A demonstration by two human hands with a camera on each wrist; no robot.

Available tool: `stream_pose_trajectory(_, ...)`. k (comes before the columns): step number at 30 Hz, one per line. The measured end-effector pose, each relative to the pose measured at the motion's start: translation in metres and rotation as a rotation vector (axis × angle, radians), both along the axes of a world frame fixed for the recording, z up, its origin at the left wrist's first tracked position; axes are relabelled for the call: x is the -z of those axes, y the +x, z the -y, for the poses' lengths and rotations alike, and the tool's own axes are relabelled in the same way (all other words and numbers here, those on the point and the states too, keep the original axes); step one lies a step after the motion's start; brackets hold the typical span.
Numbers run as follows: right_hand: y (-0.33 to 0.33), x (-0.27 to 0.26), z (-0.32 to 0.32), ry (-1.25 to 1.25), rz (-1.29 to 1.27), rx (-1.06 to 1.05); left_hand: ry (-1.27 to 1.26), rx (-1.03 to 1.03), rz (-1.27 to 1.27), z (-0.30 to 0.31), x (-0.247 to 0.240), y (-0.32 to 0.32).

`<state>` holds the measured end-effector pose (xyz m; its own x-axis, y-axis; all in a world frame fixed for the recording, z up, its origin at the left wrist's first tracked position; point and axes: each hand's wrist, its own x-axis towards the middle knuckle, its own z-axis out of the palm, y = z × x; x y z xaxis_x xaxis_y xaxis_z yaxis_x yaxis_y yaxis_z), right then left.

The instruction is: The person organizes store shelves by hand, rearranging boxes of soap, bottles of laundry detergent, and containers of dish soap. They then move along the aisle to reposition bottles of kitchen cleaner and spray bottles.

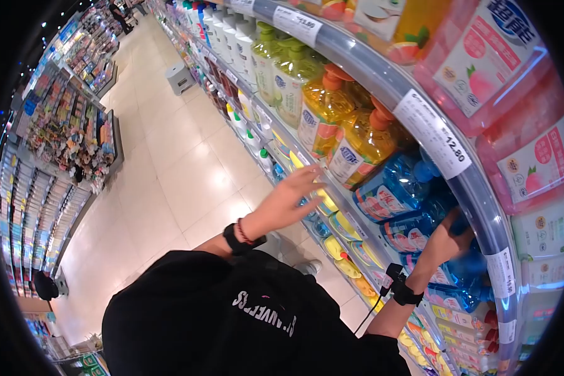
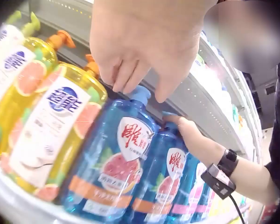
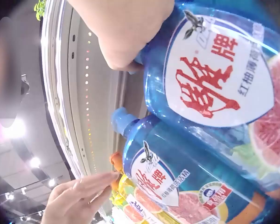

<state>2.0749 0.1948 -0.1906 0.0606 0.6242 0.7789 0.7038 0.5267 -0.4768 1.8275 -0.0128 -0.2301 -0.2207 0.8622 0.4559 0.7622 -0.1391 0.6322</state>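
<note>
Blue pump bottles [image 1: 390, 194] with grapefruit labels stand side by side on a shelf. My right hand [image 1: 448, 241] is at the top of one; in the left wrist view its fingers curl round the neck of the second blue bottle [image 2: 158, 186]. In the right wrist view the right hand [image 3: 128, 32] covers that bottle's pump. The left hand [image 1: 292, 197], fingers spread and relaxed, hovers in front of the shelf edge near the yellow bottles [image 1: 357, 147], holding nothing. The left wrist view shows the left hand [image 2: 147, 42] above and in front of the nearest blue bottle [image 2: 114, 158].
Above runs a curved shelf rail [image 1: 357, 53] with price tags and pink bottles [image 1: 482, 62]. Green bottles [image 1: 291, 78] stand farther along. Yellow packs [image 1: 344, 225] fill a lower shelf. A tiled aisle [image 1: 163, 144] lies left, with a grey stool [image 1: 180, 79] and opposite shelves.
</note>
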Motion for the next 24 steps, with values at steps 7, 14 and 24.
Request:
stream_pose_trajectory(7, -0.025, 0.005, 0.077, 0.322, 0.020, 0.100, 0.091, -0.532, 0.686, 0.083, 0.053, -0.128)
stream_pose_trajectory(14, -0.162, 0.056, 0.168, 0.205, -0.001, -0.198, -0.032, -0.505, 0.190, 0.108, 0.083, -0.235)
stream_pose_trajectory(24, -0.294, 0.091, 0.189, -0.658, -0.036, -0.485, -0.389, -0.070, 1.195, 0.037, 0.155, -0.309)
